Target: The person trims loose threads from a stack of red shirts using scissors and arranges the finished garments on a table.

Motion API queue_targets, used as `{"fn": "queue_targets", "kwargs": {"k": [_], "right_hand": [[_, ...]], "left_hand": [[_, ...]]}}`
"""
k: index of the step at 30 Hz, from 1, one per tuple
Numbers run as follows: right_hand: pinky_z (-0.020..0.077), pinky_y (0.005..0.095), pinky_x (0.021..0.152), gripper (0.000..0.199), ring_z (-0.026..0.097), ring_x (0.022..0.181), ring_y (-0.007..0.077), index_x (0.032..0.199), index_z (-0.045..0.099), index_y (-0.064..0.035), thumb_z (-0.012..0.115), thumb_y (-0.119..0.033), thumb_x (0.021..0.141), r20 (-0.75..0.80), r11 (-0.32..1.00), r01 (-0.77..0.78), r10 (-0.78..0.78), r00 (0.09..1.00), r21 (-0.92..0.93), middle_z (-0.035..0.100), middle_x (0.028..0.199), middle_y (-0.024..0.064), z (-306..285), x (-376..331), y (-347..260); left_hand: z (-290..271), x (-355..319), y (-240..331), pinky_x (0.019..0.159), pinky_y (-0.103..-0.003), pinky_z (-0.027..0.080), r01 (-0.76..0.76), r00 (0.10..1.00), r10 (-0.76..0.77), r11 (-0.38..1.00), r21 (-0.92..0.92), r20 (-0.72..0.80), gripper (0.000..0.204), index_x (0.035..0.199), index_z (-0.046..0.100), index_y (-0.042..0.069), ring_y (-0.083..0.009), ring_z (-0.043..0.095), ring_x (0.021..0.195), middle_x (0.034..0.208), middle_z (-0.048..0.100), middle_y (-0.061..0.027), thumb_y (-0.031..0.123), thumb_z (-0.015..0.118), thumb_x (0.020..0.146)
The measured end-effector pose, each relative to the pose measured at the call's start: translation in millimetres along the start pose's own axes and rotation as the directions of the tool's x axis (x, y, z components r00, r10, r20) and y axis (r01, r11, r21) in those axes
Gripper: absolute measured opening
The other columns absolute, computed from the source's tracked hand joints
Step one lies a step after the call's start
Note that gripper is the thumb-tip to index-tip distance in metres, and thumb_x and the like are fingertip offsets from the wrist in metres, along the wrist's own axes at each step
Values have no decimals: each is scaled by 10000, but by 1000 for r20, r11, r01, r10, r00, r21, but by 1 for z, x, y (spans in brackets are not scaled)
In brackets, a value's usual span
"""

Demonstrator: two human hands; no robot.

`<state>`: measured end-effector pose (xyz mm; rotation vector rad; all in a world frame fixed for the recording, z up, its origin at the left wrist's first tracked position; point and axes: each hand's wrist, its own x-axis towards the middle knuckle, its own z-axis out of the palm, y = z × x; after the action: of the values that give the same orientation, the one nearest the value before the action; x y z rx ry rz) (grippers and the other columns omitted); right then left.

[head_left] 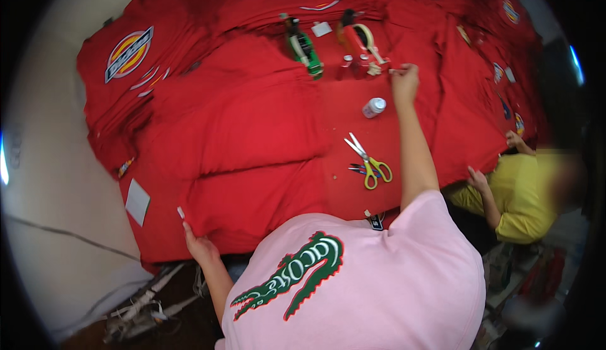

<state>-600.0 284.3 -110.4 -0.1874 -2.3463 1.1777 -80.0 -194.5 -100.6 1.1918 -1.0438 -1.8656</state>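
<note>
At the near left edge of the table, my left hand (201, 248) has its fingers stretched out. A small white strip (181, 212) shows just beyond a fingertip; whether they touch is unclear. The nearest cloth is a folded red shirt (259, 116). My right hand (406, 83) reaches far forward, fingers pinched at something too small to make out. It is beside a red tape dispenser (355, 44) with a pale roll. Closer to me are a white bottle (374, 107) and yellow-handled scissors (368, 164), lying over a dark pen-like thing.
A green tape dispenser (304, 50) stands left of the red one. Stacks of red printed shirts (136, 50) line the far side. A white card (137, 202) lies at the left edge. On the right, a person in yellow (530, 192) holds red cloth. Cables (151, 306) lie below the table.
</note>
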Motion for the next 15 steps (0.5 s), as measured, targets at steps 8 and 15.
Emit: {"fn": "queue_targets", "kwargs": {"k": [8, 15], "right_hand": [[584, 297, 855, 273, 722, 904, 171, 1067, 488, -56, 690, 82, 944, 543, 585, -239, -423, 725, 775, 719, 947, 105, 14, -182, -230], [593, 283, 767, 303, 730, 861, 156, 1012, 499, -26, 743, 96, 879, 882, 648, -630, -451, 134, 427, 702, 862, 90, 65, -394, -353]], "left_hand": [[-33, 27, 50, 1037, -374, 521, -35, 961, 88, 979, -200, 262, 445, 1263, 636, 17, -219, 685, 1175, 1263, 717, -107, 415, 529, 1095], [-13, 12, 59, 984, -329, 546, 98, 943, 34, 922, -375, 330, 454, 1323, 609, 10, -194, 689, 1174, 1301, 705, -125, 395, 513, 1102]]}}
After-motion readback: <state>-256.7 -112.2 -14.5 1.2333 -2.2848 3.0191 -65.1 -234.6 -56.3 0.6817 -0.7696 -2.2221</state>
